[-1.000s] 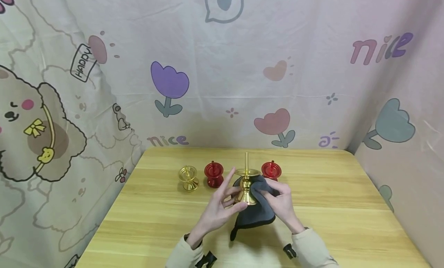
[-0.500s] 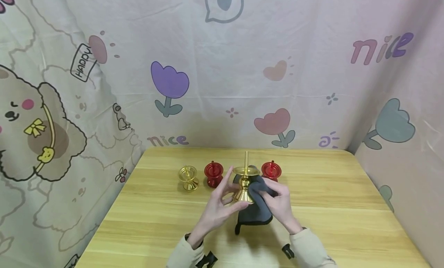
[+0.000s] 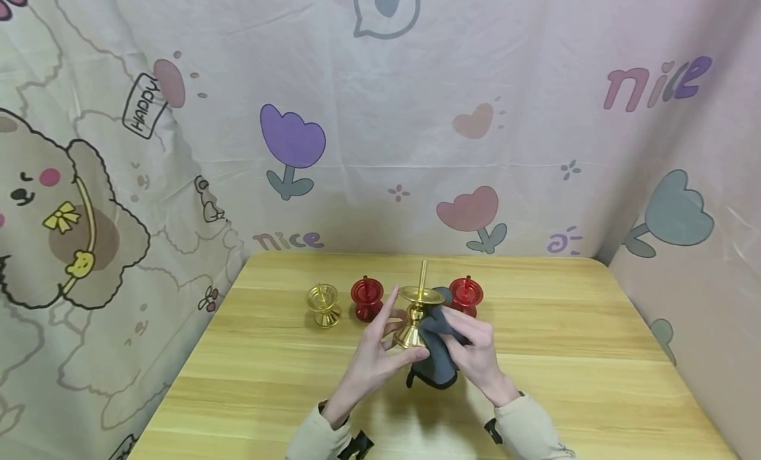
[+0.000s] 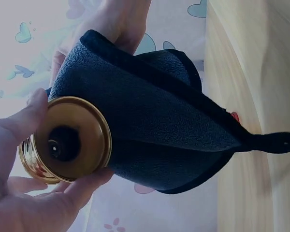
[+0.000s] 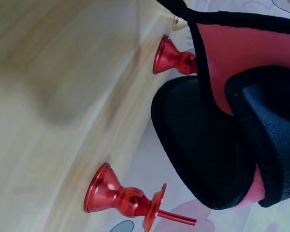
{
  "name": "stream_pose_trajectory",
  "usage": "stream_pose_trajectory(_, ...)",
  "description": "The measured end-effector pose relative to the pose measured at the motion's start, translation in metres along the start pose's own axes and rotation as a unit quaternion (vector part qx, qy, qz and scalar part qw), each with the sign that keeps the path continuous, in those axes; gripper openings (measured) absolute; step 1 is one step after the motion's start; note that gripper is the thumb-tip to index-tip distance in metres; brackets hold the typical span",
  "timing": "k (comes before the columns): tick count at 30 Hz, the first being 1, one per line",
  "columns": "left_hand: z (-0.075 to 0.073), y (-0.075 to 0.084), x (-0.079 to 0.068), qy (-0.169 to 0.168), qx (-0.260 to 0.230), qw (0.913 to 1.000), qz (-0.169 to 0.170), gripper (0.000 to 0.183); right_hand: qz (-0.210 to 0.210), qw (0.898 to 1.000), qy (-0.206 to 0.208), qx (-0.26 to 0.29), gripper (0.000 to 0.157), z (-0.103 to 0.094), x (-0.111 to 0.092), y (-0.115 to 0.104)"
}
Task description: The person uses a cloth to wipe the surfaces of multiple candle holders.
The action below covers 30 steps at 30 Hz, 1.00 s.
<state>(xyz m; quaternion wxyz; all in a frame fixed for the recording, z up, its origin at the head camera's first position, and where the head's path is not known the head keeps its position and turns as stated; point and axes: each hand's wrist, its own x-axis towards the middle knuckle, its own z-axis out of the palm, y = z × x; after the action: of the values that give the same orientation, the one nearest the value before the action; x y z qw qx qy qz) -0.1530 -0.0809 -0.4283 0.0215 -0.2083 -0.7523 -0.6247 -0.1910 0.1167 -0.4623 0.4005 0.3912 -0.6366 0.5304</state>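
Grip first: what was in the left hand (image 3: 374, 357)?

— Its thumb and fingers were clamped on the base of a gold candlestick (image 3: 415, 313), holding it up off the table (image 3: 255, 381), its spike leaning slightly right. The left wrist view looked at the underside of that base, but the dark hollow in the middle was hard to make out.

— And the right hand (image 3: 480, 355)?

— It pinched a grey cloth (image 3: 436, 359) with black edging, which lay against the candlestick's right side and hid part of the stem and base. Exactly how the fingertips sat I couldn't tell; the folds covered them. From the right wrist, one face of the cloth looked reddish, and the rest ran out of view.

— What stood beyond?

— Farthest left, a gold holder (image 3: 324, 305), then a red holder (image 3: 367, 300) just beside it, both upright on the table. Behind the right hand stood a second red holder (image 3: 466, 293), its foot partly covered. In the right wrist view, the cloth blocked the top of one red piece, and the lower border clipped the other's dish.

— And the edges?

— Left sleeve (image 3: 317, 437) and right sleeve (image 3: 530, 428) were cut off at the bottom. Behind everything hung a printed curtain (image 3: 380, 103), cropped above.
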Motion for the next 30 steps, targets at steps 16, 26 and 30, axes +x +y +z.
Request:
stream_pose_trajectory(16, -0.0022, 0.0035, -0.0003, -0.006, 0.025, 0.9996, -0.008, 0.116, -0.006, 1.000, 0.012, -0.005, 0.019, 0.0033, 0.0000, -0.0010)
stream_pose_trajectory(26, -0.0065, -0.0007, -0.0015, -0.017, -0.010, 0.9995, 0.025, 0.100, 0.138, 0.988, 0.004, 0.064, 0.030, 0.0011, 0.0049, -0.0036)
stream_pose_trajectory(30, -0.0055, -0.0003, -0.0018, -0.028, -0.013, 0.9995, -0.003, 0.101, 0.129, 0.990, 0.010, 0.051, 0.033, 0.0008, 0.0026, -0.0034)
